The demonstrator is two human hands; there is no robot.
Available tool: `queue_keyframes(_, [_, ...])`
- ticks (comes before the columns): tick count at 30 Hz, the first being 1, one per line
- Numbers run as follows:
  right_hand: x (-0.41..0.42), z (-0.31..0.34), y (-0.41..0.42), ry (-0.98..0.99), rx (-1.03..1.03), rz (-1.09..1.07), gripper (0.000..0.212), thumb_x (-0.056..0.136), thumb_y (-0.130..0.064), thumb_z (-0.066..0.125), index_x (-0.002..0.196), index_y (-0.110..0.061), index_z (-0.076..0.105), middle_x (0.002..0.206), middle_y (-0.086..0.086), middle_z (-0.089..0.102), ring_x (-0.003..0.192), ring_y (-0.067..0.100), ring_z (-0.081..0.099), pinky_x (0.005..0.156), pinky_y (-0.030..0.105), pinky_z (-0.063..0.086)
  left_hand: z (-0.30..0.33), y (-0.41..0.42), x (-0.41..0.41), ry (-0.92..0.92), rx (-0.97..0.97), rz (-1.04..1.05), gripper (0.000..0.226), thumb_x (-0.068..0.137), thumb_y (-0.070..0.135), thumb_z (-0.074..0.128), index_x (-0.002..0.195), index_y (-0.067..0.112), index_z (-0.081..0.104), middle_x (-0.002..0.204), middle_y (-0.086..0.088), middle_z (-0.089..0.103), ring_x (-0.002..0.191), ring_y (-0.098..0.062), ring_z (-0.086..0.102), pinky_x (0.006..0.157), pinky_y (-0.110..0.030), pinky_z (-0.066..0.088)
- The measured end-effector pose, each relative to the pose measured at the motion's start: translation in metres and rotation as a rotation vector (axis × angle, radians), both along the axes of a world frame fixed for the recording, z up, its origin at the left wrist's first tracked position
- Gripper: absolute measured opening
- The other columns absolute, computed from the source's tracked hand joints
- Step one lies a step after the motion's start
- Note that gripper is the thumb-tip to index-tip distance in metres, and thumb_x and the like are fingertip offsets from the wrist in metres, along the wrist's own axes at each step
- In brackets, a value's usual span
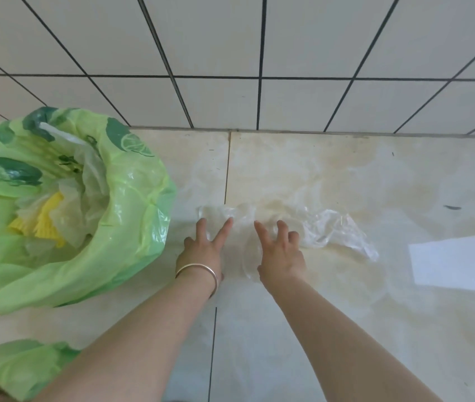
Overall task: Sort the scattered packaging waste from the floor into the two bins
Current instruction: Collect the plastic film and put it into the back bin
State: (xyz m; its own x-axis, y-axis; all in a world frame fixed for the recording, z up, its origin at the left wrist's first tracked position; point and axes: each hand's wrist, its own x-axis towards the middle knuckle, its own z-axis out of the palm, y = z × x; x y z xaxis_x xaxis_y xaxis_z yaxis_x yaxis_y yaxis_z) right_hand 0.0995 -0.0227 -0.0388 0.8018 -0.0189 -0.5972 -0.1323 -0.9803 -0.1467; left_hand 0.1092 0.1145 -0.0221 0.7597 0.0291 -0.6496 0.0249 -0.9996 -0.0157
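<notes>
Clear plastic film (326, 227), crumpled, flat on the beige floor tile (303, 169), just short of the white tiled wall (230, 53). Stretches from under the left hand (204, 248) across to right of the right hand (281, 250). Both hands down on the film: left with index and middle fingers straight and spread, tips on the film's left end; right with index finger straight, other fingers bent, pressing into the middle of the film. Pinching or only touching: cannot tell. Silver bangle (198, 271) on left wrist. Green-lined bin (131, 198) just left of left hand, liner printed with lime slices, holding yellow packaging (47, 219) and translucent wrap. Second green liner (12, 367) at lower-left edge. White paper sheet (456, 262) on floor, well right of the film, apart from it.
</notes>
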Motion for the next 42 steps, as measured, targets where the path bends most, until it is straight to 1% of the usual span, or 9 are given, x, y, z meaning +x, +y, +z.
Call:
queue_keyframes(7, [-0.005, -0.006, 0.0, -0.068, 0.203, -0.022, 0.051, 0.087, 0.0, 0.052, 0.132, -0.02, 0.04, 0.134, 0.005, 0.028, 0.123, 0.024, 0.03, 0.086, 0.025, 0.046, -0.013, -0.008, 0.006, 0.0, -0.098, 0.061, 0.075, 0.082, 0.011, 0.065, 0.138, 0.045, 0.029, 0.141, -0.005, 0.016, 0.12, -0.029, 0.034, 0.088, -0.031, 0.046])
queue_keyframes(12, [-0.005, -0.01, 0.007, -0.069, 0.277, -0.054, 0.034, 0.088, 0.003, 0.044, 0.118, -0.011, 0.05, 0.123, 0.008, 0.039, 0.115, 0.023, 0.041, 0.086, 0.028, 0.046, -0.018, -0.011, 0.006, -0.01, -0.285, 0.235, 0.017, 0.086, 0.013, 0.057, 0.09, 0.028, 0.05, 0.123, -0.003, 0.04, 0.084, -0.021, 0.045, 0.072, -0.026, 0.04])
queue_keyframes(15, [-0.007, -0.012, 0.008, -0.083, 0.344, -0.118, 0.028, 0.09, 0.0, 0.041, 0.113, -0.009, 0.053, 0.116, 0.009, 0.051, 0.109, 0.024, 0.047, 0.082, 0.027, 0.04, -0.022, -0.018, 0.003, -0.022, -0.355, 0.278, 0.008, 0.087, 0.014, 0.056, 0.093, 0.02, 0.058, 0.119, -0.006, 0.049, 0.093, -0.024, 0.052, 0.076, -0.024, 0.038])
queue_keyframes(20, [-0.008, 0.002, -0.003, -0.172, 0.563, -0.457, 0.022, 0.091, -0.003, 0.042, 0.103, -0.009, 0.058, 0.092, 0.004, 0.058, 0.084, 0.022, 0.053, 0.067, 0.023, 0.037, -0.01, -0.031, 0.003, -0.052, -0.503, 0.481, 0.007, 0.086, 0.013, 0.054, 0.079, 0.015, 0.052, 0.083, -0.008, 0.054, 0.073, -0.025, 0.047, 0.065, -0.024, 0.038])
queue_keyframes(24, [0.005, 0.017, -0.011, -0.196, 0.788, -0.728, 0.016, 0.089, -0.004, 0.048, 0.095, -0.017, 0.055, 0.087, -0.003, 0.057, 0.079, 0.016, 0.054, 0.052, 0.015, 0.039, 0.007, -0.037, 0.009, -0.103, -0.601, 0.574, 0.007, 0.087, 0.02, 0.056, 0.087, 0.015, 0.052, 0.085, -0.008, 0.057, 0.075, -0.025, 0.05, 0.063, -0.025, 0.035])
queue_keyframes(29, [0.012, 0.039, -0.011, -0.098, 1.089, -1.006, 0.022, 0.091, -0.009, 0.05, 0.11, -0.016, 0.059, 0.093, 0.002, 0.063, 0.085, 0.014, 0.06, 0.07, 0.021, 0.047, 0.021, -0.05, 0.007, -0.005, -0.815, 0.695, 0.013, 0.089, 0.015, 0.041, 0.094, 0.027, 0.045, 0.084, -0.003, 0.051, 0.076, -0.022, 0.05, 0.068, -0.025, 0.045])
queue_keyframes(33, [0.012, 0.047, -0.01, 0.03, 1.185, -1.017, 0.014, 0.09, -0.013, 0.053, 0.093, -0.018, 0.066, 0.094, 0.01, 0.071, 0.09, 0.022, 0.066, 0.073, 0.031, 0.049, 0.035, -0.052, 0.0, 0.151, -1.003, 0.885, 0.024, 0.101, 0.017, 0.035, 0.112, 0.034, 0.047, 0.111, 0.003, 0.047, 0.098, -0.022, 0.052, 0.085, -0.04, 0.054])
queue_keyframes(36, [0.01, 0.056, -0.012, 0.105, 1.309, -1.013, 0.017, 0.094, -0.013, 0.048, 0.087, -0.02, 0.062, 0.091, 0.007, 0.069, 0.085, 0.027, 0.065, 0.062, 0.033, 0.052, 0.048, -0.052, -0.002, 0.384, -1.183, 1.045, 0.022, 0.099, 0.036, 0.036, 0.099, 0.038, 0.057, 0.107, 0.007, 0.055, 0.099, -0.026, 0.057, 0.073, -0.042, 0.057])
queue_keyframes(42, [0.004, 0.087, -0.01, -0.012, 1.16, -0.745, 0.018, 0.095, -0.013, 0.045, 0.091, -0.021, 0.06, 0.093, 0.007, 0.065, 0.075, 0.022, 0.062, 0.062, 0.029, 0.052, 0.071, -0.043, -0.005, 0.109, -1.121, 0.963, 0.025, 0.096, 0.011, 0.041, 0.101, 0.031, 0.053, 0.075, 0.004, 0.054, 0.068, -0.012, 0.053, 0.061, -0.021, 0.043])
